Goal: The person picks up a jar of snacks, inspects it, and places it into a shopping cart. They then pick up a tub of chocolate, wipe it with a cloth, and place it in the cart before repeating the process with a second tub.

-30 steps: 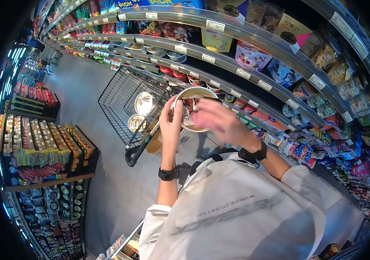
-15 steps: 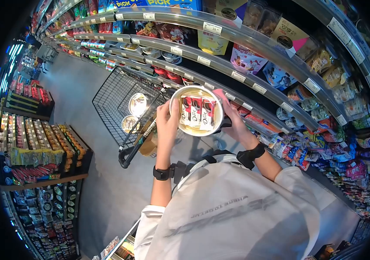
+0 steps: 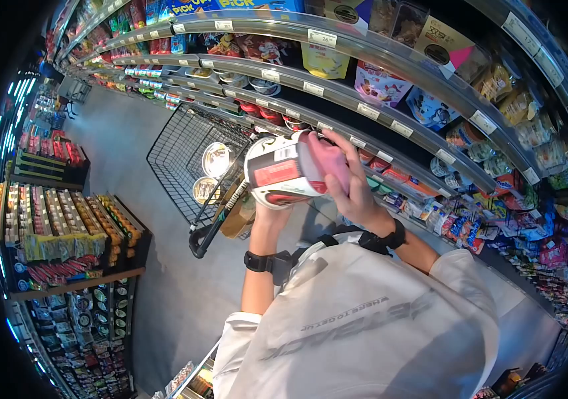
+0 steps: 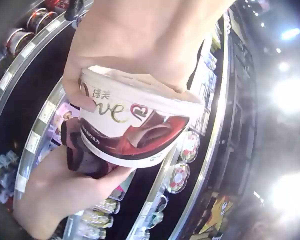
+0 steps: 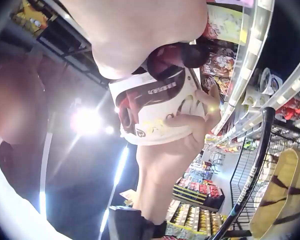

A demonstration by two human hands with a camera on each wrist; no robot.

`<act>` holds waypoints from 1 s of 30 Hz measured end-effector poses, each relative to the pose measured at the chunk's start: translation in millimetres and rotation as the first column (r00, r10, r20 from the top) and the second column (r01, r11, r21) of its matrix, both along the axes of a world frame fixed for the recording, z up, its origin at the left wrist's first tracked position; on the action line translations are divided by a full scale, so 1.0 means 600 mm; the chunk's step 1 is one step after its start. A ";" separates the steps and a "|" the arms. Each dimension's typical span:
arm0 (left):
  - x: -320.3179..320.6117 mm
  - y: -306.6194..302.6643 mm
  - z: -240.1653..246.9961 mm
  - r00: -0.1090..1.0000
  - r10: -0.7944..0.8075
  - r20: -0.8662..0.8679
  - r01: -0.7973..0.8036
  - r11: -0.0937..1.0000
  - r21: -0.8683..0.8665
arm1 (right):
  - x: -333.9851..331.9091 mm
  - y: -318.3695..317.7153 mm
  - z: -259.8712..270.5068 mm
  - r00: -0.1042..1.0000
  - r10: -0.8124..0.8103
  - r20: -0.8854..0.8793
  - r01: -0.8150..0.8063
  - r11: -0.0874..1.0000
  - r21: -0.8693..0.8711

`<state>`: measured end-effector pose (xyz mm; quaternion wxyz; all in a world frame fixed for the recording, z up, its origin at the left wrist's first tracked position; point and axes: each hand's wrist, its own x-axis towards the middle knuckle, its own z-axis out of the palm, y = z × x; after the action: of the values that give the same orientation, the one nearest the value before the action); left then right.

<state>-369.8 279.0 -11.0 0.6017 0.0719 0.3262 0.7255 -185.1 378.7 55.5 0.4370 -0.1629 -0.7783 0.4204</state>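
A white round Dove chocolate tub (image 3: 277,174) is tipped on its side in front of the person, with its barcode and red label facing up. The left hand (image 3: 272,216) grips it around the rim end; in the left wrist view its fingers (image 4: 80,92) curl over the rim. At the other end, the right hand (image 3: 357,196) holds a pink-and-dark cloth (image 3: 327,163) against the tub's base. In the left wrist view the cloth (image 4: 87,155) looks dark maroon, bunched between the right hand and the base. The tub's contents are hidden from the head view.
A black wire shopping cart (image 3: 177,149) stands ahead to the left, with two round tubs (image 3: 216,159) in it and a tan bag (image 3: 236,219) at its handle. Stocked shelves (image 3: 363,110) run along the right. A snack display (image 3: 64,233) stands at the left, across grey floor (image 3: 164,286).
The tub has turned from showing its open top and red Dove packets to lying tipped, side up. The right hand has moved with the cloth from the tub's mouth to its base.
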 end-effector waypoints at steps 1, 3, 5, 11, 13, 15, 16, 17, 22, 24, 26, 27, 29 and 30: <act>-0.007 0.000 -0.005 0.999 -0.017 0.052 0.016 1.000 0.019 | 0.000 0.002 0.002 0.999 -0.012 0.045 0.008 0.994 0.105; -0.014 0.000 0.001 0.994 -0.002 0.106 0.004 1.000 -0.018 | 0.000 0.003 0.002 0.999 0.050 0.007 -0.050 0.997 0.053; -0.018 -0.004 0.025 0.991 -0.009 0.134 0.014 0.999 -0.035 | 0.015 0.028 0.003 0.988 0.148 0.039 -0.152 0.981 0.123; -0.025 -0.011 0.011 0.968 0.025 0.250 -0.012 0.999 -0.051 | 0.040 0.034 -0.002 0.972 -0.142 -0.189 0.076 0.944 -0.320; -0.024 -0.012 0.018 0.944 0.036 0.327 -0.023 0.999 -0.042 | 0.041 0.036 0.003 0.968 -0.159 -0.192 0.100 0.953 -0.285; -0.025 -0.013 0.013 0.934 0.015 0.358 -0.014 1.000 -0.008 | 0.043 0.035 -0.001 0.976 -0.160 -0.145 0.125 0.966 -0.228; -0.026 -0.015 0.013 0.907 0.001 0.421 -0.008 1.000 0.014 | 0.041 0.036 0.002 0.981 -0.131 -0.145 0.102 0.976 -0.190; -0.029 -0.014 0.013 0.888 -0.025 0.459 0.007 0.999 0.042 | 0.039 0.037 0.010 0.984 -0.101 -0.145 0.079 0.986 -0.150; -0.044 -0.013 0.032 0.832 -0.123 0.541 0.118 0.992 0.044 | 0.036 0.039 0.007 0.993 -0.034 -0.114 0.005 0.969 -0.247; -0.049 -0.016 0.027 0.874 -0.249 0.418 0.260 0.965 0.032 | 0.026 0.029 -0.023 0.992 -0.034 -0.119 -0.037 0.838 -0.544; -0.066 -0.015 -0.019 0.829 -0.498 0.256 0.460 0.866 0.195 | 0.017 0.032 -0.055 0.992 0.118 -0.051 -0.127 0.832 -0.540; -0.069 -0.007 -0.033 0.771 -0.601 0.211 0.543 0.794 0.273 | 0.006 0.030 -0.047 0.977 0.211 -0.037 -0.195 0.807 -0.557; -0.047 -0.007 0.014 0.899 -0.435 0.058 0.439 0.895 -0.084 | -0.005 0.039 -0.091 0.974 0.169 -0.153 -0.227 0.663 -0.713; -0.034 -0.001 0.038 0.908 -0.417 -0.037 0.407 0.902 -0.146 | -0.012 0.045 -0.105 0.968 0.138 -0.209 -0.250 0.581 -0.774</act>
<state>-390.4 278.4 11.6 0.7335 0.1231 0.3719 0.5554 -192.3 406.0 -7.5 0.3182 -0.2270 -0.4938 0.7768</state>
